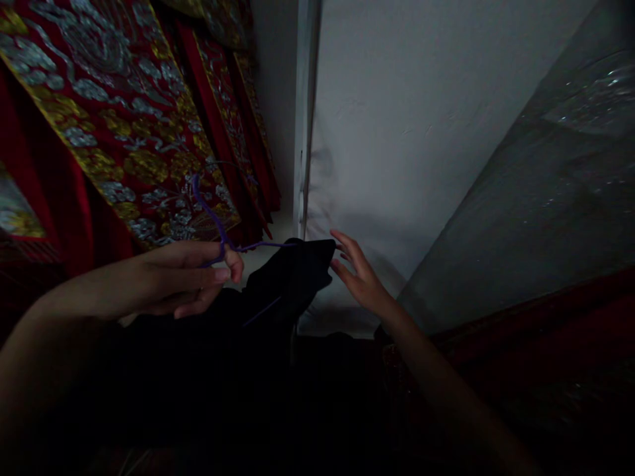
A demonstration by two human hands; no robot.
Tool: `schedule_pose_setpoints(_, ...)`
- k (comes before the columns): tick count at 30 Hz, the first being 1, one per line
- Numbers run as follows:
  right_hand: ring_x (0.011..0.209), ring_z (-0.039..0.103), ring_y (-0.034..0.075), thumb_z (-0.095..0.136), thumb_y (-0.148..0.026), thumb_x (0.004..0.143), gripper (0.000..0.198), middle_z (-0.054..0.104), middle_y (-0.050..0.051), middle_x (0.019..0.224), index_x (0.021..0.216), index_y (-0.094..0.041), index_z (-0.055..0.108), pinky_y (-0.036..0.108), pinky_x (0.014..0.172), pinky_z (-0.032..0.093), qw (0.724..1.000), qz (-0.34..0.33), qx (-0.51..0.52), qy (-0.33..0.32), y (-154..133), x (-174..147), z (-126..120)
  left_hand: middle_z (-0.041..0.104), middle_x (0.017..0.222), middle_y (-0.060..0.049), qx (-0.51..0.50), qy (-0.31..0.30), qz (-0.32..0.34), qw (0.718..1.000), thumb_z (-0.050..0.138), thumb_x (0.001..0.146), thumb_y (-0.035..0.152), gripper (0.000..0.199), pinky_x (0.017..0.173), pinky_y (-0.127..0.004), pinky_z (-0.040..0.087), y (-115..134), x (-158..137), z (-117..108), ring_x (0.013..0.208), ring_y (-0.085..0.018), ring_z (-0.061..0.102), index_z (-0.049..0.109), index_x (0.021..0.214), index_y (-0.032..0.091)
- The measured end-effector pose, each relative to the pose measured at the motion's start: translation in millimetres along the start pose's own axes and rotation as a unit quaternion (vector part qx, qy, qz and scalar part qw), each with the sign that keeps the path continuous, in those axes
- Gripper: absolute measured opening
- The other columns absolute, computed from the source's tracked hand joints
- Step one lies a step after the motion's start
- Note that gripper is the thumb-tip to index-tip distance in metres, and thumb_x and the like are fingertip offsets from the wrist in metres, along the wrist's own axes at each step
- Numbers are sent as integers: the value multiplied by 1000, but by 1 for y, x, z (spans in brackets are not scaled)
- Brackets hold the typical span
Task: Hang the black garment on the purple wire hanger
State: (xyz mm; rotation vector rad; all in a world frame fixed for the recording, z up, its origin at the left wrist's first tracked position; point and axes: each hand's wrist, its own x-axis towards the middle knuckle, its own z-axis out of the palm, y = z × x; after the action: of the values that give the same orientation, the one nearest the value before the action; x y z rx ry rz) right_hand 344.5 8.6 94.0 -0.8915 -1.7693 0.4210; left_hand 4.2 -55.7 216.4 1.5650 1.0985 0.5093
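My left hand [198, 277] is closed around a purple clothes hanger [211, 211], near the base of its hook. The hook points up and away from me. A black garment [302, 271] is on the hanger, its far shoulder end sticking out to the right. A thin purple stretch of the hanger shows between my hand and the cloth, and another below within the dark fabric. At that right end is my right hand [361, 274], fingers apart, the fingertips at or just beside the garment's edge. Whether they touch the cloth is hard to tell. The garment's lower part is lost in shadow.
On the left hang red costumes [149, 145] with gold and silver embroidery. A pale wall or panel [407, 112] with a vertical edge strip [303, 119] stands ahead. Greyish plastic sheeting [546, 198] covers something on the right, above red cloth [555, 324]. The light is dim.
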Motion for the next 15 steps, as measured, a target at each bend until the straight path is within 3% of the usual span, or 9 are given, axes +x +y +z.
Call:
schedule_pose_setpoints(2,123,60,24,61,-52,94,45,65,9,132,130,-25,62,42,106,48,997,31,67,-25,7,11,6,59,50,1,1,-19,-17,1000,72,84,50,33,28,-17,15,-4,0,-10,31,-6,31,73,101,22)
schedule_pose_setpoints(4,88,68,20,67,-58,88,38,73,4,92,95,-21,72,33,81,56,984,88,147,-44,8,18,9,63,52,-1,-4,-22,-20,1000,74,81,52,33,26,-19,13,-11,6,-17,27,-6,29,74,98,23)
schedule_pose_setpoints(5,70,65,17,71,-61,83,42,68,1,73,79,-20,70,28,66,54,973,127,190,-36,7,21,9,63,52,-2,-10,-9,-9,1000,76,80,50,31,26,-19,16,-16,11,-20,27,-7,32,75,96,23)
schedule_pose_setpoints(7,49,53,12,77,-65,73,49,57,-3,55,64,-19,63,24,47,43,944,201,262,15,3,29,7,66,55,-3,-25,25,29,999,80,77,45,28,30,-20,30,-26,24,-27,33,-11,46,75,95,24)
schedule_pose_setpoints(9,46,53,12,82,-64,66,49,59,-3,54,65,-18,64,24,45,42,923,232,296,80,-1,42,2,72,67,-6,-44,66,80,994,84,75,40,31,42,-23,46,-37,36,-36,49,-17,62,75,99,23)
schedule_pose_setpoints(11,52,60,16,83,-61,65,46,62,-1,57,68,-18,65,27,50,49,919,225,299,123,-2,63,-5,78,89,-10,-57,130,127,982,83,76,43,39,60,-29,57,-47,46,-47,74,-23,72,74,108,22)
schedule_pose_setpoints(15,73,72,23,79,-56,74,40,64,0,62,71,-20,62,35,68,59,912,188,286,226,2,102,-26,72,126,-8,-27,342,198,918,66,90,56,47,96,-37,55,-68,59,-66,114,-27,65,70,119,20)
